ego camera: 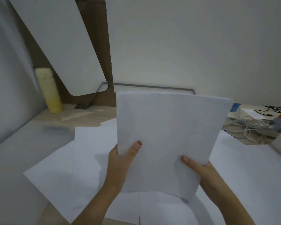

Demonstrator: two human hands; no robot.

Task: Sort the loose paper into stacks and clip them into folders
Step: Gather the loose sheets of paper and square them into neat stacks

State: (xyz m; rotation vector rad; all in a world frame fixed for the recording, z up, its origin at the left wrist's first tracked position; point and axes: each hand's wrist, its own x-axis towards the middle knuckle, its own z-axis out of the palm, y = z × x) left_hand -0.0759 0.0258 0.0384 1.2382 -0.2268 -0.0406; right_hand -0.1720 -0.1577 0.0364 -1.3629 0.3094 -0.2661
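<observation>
thin stack of plain white paper sheets [167, 137] held upright above the light wooden desk [81, 114], over loose white sheets [88, 159]. left hand [122, 161] and right hand [199, 169] pinch its lower corners, thumbs in front. looks light, floppy, slippery; best held at both side edges.

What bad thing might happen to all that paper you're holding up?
The stack is pinched only near its bottom edge by the left hand and right hand, so sheets might slip or fan out. Dropped sheets could mix with the loose sheets on the desk. A wide swing might topple the yellow bottle.
</observation>
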